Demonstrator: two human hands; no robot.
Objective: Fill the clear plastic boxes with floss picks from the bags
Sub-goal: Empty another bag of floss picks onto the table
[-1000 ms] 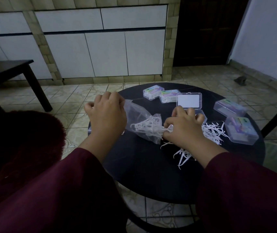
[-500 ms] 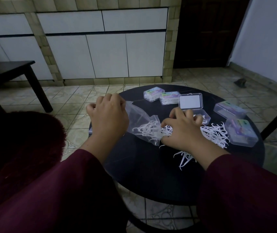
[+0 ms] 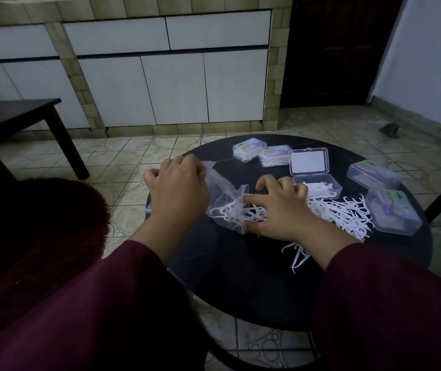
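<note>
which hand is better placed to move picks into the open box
Right hand: it rests on the floss picks beside the open box. Left hand grips the bag, farther away.

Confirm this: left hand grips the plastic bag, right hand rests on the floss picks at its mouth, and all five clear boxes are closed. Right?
Not quite. The head view shows one clear box open, lid up. The left hand does grip the plastic bag, and the right hand rests on the floss picks.

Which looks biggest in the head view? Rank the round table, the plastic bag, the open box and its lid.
1. Round table.
2. Plastic bag.
3. Open box and its lid: these look about alike, so I will not rank them.
</note>
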